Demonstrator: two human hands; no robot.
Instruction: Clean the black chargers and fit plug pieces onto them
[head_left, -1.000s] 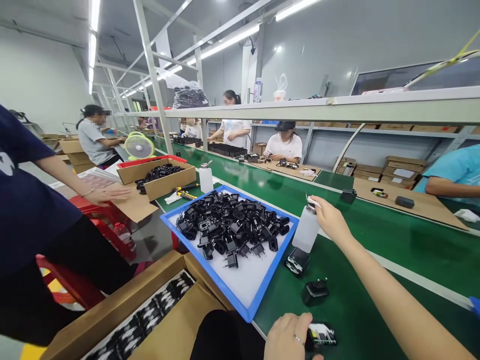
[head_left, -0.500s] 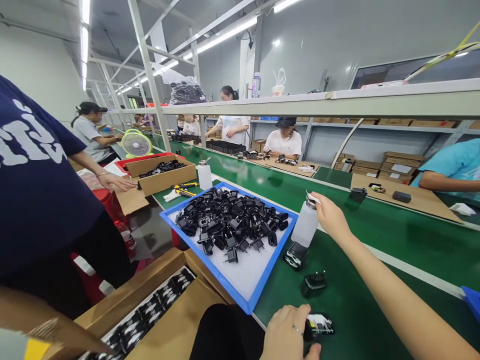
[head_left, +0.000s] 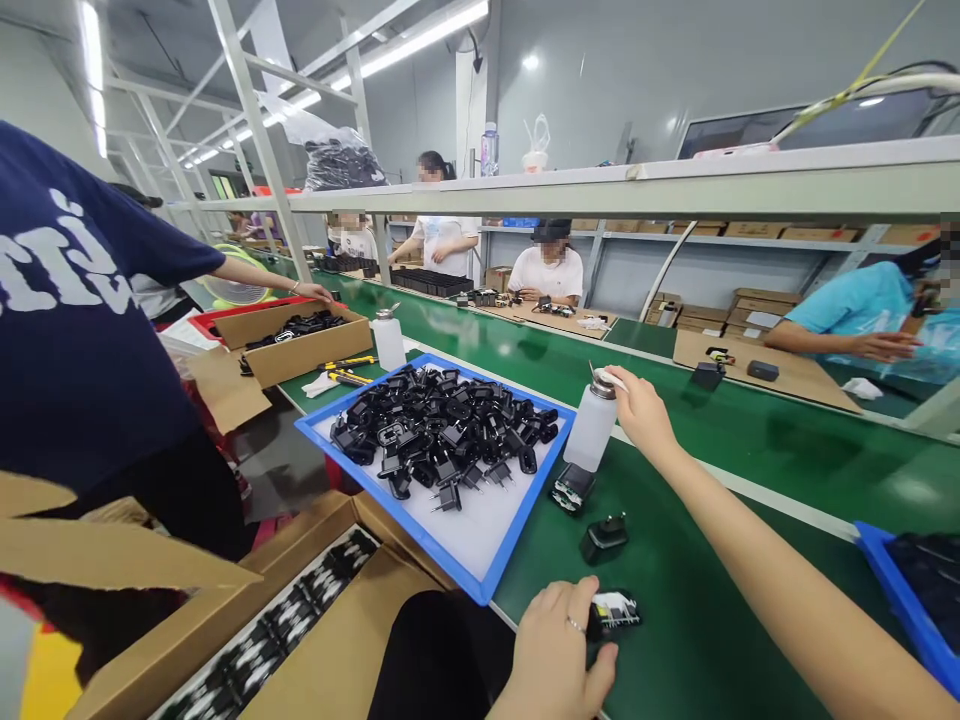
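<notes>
On the green tabletop (head_left: pixel 750 470), right hand (head_left: pixel 637 410) presses a white pad onto the dispenser bottle (head_left: pixel 590 425), grip narrow. Left hand (head_left: pixel 555 655) pinches an open charger (head_left: pixel 613 610) near the front edge. Blue tray (head_left: pixel 480 580) of black plugs just left.

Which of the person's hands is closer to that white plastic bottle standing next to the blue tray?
Right. The right hand touches the top of the white bottle. The left hand is low and near the camera, holding a small black part, apart from the bottle.
</notes>
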